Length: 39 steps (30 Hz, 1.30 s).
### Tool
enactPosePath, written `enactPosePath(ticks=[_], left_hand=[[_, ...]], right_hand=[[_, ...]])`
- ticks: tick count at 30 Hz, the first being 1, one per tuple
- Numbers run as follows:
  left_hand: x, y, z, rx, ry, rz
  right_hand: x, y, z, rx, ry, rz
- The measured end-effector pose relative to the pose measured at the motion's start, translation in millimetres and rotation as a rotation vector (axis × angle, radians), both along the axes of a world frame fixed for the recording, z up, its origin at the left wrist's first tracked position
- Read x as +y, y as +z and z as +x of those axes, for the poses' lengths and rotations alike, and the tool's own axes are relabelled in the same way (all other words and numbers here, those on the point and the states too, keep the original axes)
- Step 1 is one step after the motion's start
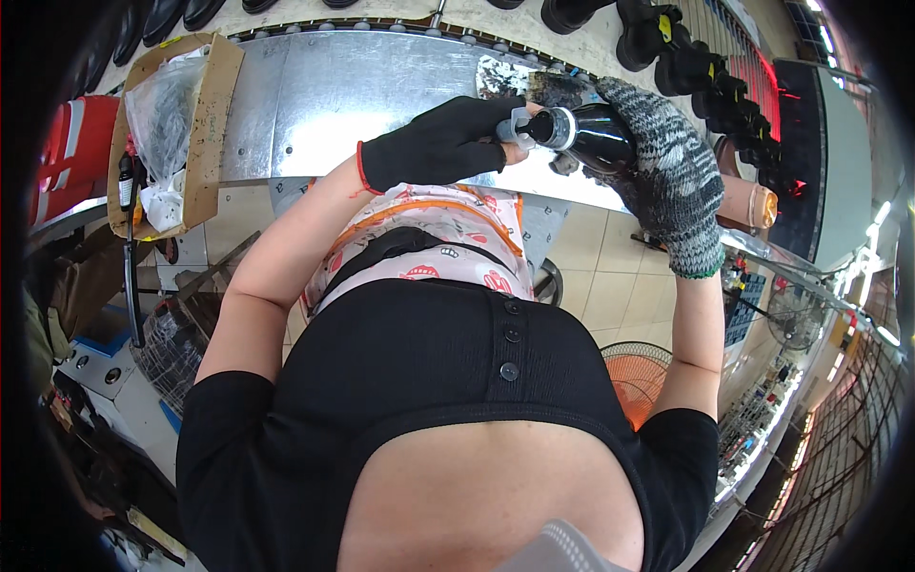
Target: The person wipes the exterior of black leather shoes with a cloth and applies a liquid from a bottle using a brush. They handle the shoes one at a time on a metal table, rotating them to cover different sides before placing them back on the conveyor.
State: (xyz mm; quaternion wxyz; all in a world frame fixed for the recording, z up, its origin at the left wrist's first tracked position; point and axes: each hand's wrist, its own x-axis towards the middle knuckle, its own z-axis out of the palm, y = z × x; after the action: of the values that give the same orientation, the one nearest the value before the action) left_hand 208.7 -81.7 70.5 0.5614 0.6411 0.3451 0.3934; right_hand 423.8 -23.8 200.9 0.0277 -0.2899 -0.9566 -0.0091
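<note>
My right hand (672, 172), in a thick grey-and-white knitted glove, is wrapped round a glossy black bottle (602, 138) with a white ring at its neck. The bottle lies tilted, its neck towards my left hand. My left hand (443, 143) wears a black glove with bare fingertips. Its fingers are closed at the bottle's neck, on a small translucent plastic cap (519, 124). Behind the bottle, a black-stained patch (562, 91) lies on the metal worktop (334, 105).
A cardboard box (221, 105) holding plastic bags and small bottles stands on the left, beside a red container (81, 143). Black shoes (658, 38) line the conveyor beyond the worktop. A brownish cylinder (753, 203) lies right of my glove; an orange fan (637, 377) stands below.
</note>
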Motion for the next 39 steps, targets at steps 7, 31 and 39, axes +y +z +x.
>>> enactPosePath(ticks=[7,31,39], left_hand=[[1.3,0.8,-1.9,0.028,-0.014,0.012],[16.3,20.1,-5.6,-0.240,0.248,0.052],[14.0,17.6,-0.2,-0.152,0.307,0.043]], right_hand=[[1.9,-6.3,5.5,0.063,-0.025,-0.132],[-16.1,-81.0,17.2,0.457,-0.241,-0.347],[-43.0,-110.0,-15.2,0.561,-0.366,-0.399]])
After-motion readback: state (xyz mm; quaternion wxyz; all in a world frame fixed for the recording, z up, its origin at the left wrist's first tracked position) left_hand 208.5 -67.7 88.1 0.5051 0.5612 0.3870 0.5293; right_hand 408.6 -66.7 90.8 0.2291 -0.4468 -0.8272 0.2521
